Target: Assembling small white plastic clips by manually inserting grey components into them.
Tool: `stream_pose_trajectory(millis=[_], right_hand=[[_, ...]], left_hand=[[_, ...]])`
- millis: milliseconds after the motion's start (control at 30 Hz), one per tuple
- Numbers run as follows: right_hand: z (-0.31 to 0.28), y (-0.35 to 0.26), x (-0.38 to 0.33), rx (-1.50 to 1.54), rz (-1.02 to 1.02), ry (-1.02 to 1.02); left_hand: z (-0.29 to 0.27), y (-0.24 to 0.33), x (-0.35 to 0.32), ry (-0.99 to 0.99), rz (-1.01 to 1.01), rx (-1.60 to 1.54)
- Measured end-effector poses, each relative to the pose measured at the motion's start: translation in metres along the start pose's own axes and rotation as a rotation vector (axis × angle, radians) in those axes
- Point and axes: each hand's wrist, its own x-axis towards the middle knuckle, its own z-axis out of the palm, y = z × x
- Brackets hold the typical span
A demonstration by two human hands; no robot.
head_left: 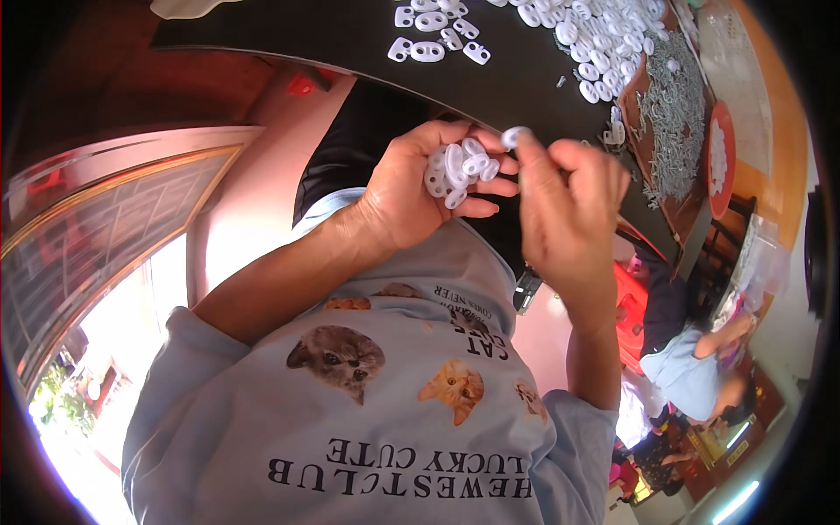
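From here I see the left hand (pixel 404 191) cupped open under white plastic pieces (pixel 459 168); the right hand (pixel 567 210) pinches one white piece (pixel 514 136) just beside it, near the tabletop (pixel 350 33). Dark, upside-down lettering (pixel 395 473) crosses the pale-blue shirt (pixel 236 402).

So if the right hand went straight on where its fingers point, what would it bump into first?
Probably the black table, near its edge, just beyond the white piece pinched in the right hand. Depth is unclear, though, so it might pass above the table instead.
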Motion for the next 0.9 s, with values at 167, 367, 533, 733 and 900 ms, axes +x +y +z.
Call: stream_pose_trajectory(millis=[167,367,533,733,900], right_hand=[[-0.001,0.014,-0.004,-0.050,0.022,0.132],[-0.001,0.043,0.006,-0.222,0.110,0.117],[0.002,0.027,0.001,-0.138,0.072,0.060],[0.007,-0.008,-0.001,0.112,-0.086,0.003],[0.008,0.001,0.004,0.173,-0.097,0.029]], left_hand=[[0.002,0.000,0.000,0.000,-0.013,0.007],[0.006,-0.001,-0.001,0.079,-0.017,0.092],[0.006,0.000,0.003,0.086,-0.024,0.118],[0.001,-0.002,0.007,0.068,0.017,0.006],[0.001,0.007,-0.001,0.019,0.012,0.035]])
